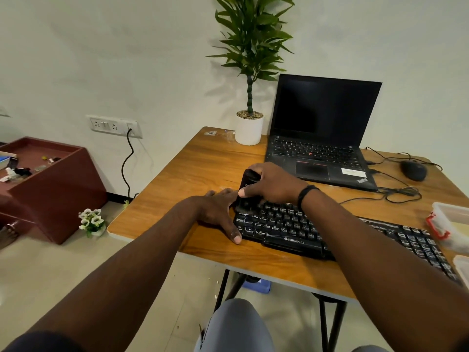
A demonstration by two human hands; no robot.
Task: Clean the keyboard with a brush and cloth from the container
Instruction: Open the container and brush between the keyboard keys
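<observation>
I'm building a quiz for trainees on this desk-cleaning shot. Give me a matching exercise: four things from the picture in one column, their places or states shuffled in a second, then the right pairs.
Things:
1. brush
2. left hand
3. laptop
4. mouse

Places or states:
A. lid open, screen dark
B. on the table at the far right, cable attached
C. held by the right hand, bristles down on the keyboard at its left end
D. fingers straight, at the keyboard's left edge

Pairs: 1-C, 2-D, 3-A, 4-B
</observation>
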